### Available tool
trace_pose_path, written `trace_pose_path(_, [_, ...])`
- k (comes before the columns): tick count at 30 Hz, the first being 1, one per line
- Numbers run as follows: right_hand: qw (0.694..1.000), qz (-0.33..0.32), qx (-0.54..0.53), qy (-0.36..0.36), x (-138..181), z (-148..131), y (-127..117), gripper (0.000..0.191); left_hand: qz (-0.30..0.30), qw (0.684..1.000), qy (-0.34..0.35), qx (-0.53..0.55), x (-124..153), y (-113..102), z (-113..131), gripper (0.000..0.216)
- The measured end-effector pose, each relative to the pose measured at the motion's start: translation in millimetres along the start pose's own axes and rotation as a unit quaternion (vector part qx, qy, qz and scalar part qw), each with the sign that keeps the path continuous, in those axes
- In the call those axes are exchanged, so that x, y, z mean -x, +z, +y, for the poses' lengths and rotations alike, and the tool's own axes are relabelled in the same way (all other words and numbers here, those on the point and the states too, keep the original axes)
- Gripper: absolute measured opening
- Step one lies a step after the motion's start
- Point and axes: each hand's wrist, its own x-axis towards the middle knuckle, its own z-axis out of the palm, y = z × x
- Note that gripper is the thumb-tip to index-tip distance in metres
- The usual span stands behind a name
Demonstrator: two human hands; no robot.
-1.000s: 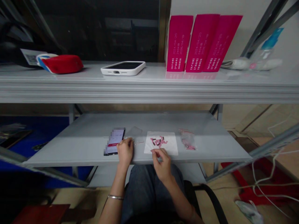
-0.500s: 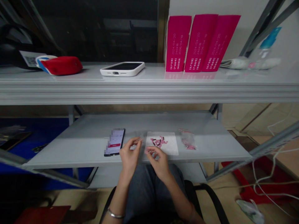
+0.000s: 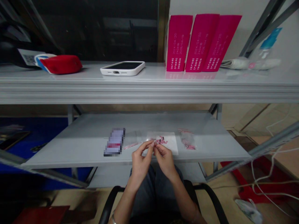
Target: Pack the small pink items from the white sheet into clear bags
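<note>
My two hands meet above the front edge of the lower shelf point(image 3: 70, 146). My left hand point(image 3: 140, 159) pinches the edge of a small clear bag point(image 3: 131, 145) with a pink seal strip; the bag hangs out to the left. My right hand point(image 3: 164, 156) is closed in a pinch, fingertips against the left fingertips at the bag's edge. What it pinches is too small to make out. Just behind the hands lies a white sheet point(image 3: 172, 143) with several small pink and dark pieces point(image 3: 161, 140) on it.
A second clear bag of pink pieces point(image 3: 187, 139) lies right of the sheet and a phone point(image 3: 114, 142) lies left. The upper shelf carries a white-cased phone point(image 3: 123, 68), three pink boxes point(image 3: 201, 42), a red pouch point(image 3: 61, 63) and a bottle point(image 3: 265, 51). White cables point(image 3: 268, 177) trail at right.
My left hand lifted the clear bag off the shelf and moved right. My right hand left the white sheet and came in to meet it. Both now pinch together at the centre.
</note>
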Motion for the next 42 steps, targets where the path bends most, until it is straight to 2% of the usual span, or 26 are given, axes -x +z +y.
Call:
trace_pose_path(4, [1.000, 0.008, -0.021, 0.017, -2.4, -8.6, -8.1, 0.025, -0.015, 0.999, 0.034, -0.039, -3.1, -9.4, 2.6, 0.022])
trace_pose_path(7, [0.999, 0.005, -0.026, 0.026, -3.6, -18.0, -15.2, 0.023, -0.065, 0.996, 0.034, -0.041, -5.9, -19.2, 10.8, 0.025])
trace_pose_path(10, [0.998, -0.014, -0.037, 0.043, -2.6, -30.2, -19.6, 0.023, -0.121, 0.992, 0.015, -0.021, -8.3, -26.7, 21.7, 0.018])
trace_pose_path(13, [0.994, -0.052, -0.068, 0.073, 0.6, -40.9, -20.7, 0.025, -0.197, 0.980, -0.017, 0.010, -8.9, -29.1, 28.2, 0.014])
trace_pose_path(17, [0.983, -0.108, -0.107, 0.100, 5.5, -46.9, -21.1, 0.028, -0.332, 0.937, -0.072, 0.083, -6.3, -26.4, 26.8, 0.024])
trace_pose_path(19, [0.977, -0.135, -0.120, 0.109, 7.6, -47.5, -22.2, 0.029, -0.362, 0.921, -0.089, 0.113, -5.4, -25.3, 24.4, 0.026])
trace_pose_path(24, [0.964, -0.184, -0.152, 0.120, 10.2, -49.2, -25.3, 0.027, -0.351, 0.922, -0.104, 0.128, -3.7, -23.5, 22.6, 0.031])
trace_pose_path(27, [0.965, -0.184, -0.148, 0.119, 9.9, -49.9, -26.0, 0.025, -0.284, 0.952, -0.081, 0.085, 2.2, -18.1, 25.0, 0.033])
trace_pose_path(30, [0.979, -0.152, -0.097, 0.098, 10.7, -49.3, -25.8, 0.023, -0.197, 0.980, -0.031, -0.013, 9.1, -12.5, 25.3, 0.031])
trace_pose_path(33, [0.988, -0.129, -0.017, 0.080, 13.5, -48.5, -26.5, 0.020, -0.146, 0.980, 0.007, -0.132, 10.5, -13.4, 22.0, 0.027])
trace_pose_path(36, [0.989, -0.116, 0.049, 0.075, 15.0, -49.0, -29.4, 0.016, -0.167, 0.965, 0.027, -0.201, 6.6, -20.5, 20.3, 0.023])
trace_pose_path(39, [0.987, -0.126, 0.076, 0.069, 12.9, -51.5, -34.5, 0.012, -0.178, 0.960, 0.082, -0.198, 3.6, -27.2, 25.0, 0.008])
trace_pose_path(40, [0.985, -0.139, 0.071, 0.070, 11.7, -52.4, -36.5, 0.010, -0.182, 0.960, 0.105, -0.185, 3.6, -28.5, 27.5, 0.010])
trace_pose_path(42, [0.981, -0.173, 0.049, 0.079, 9.4, -53.3, -40.8, 0.009, -0.208, 0.956, 0.135, -0.157, 5.2, -29.3, 32.3, 0.040])
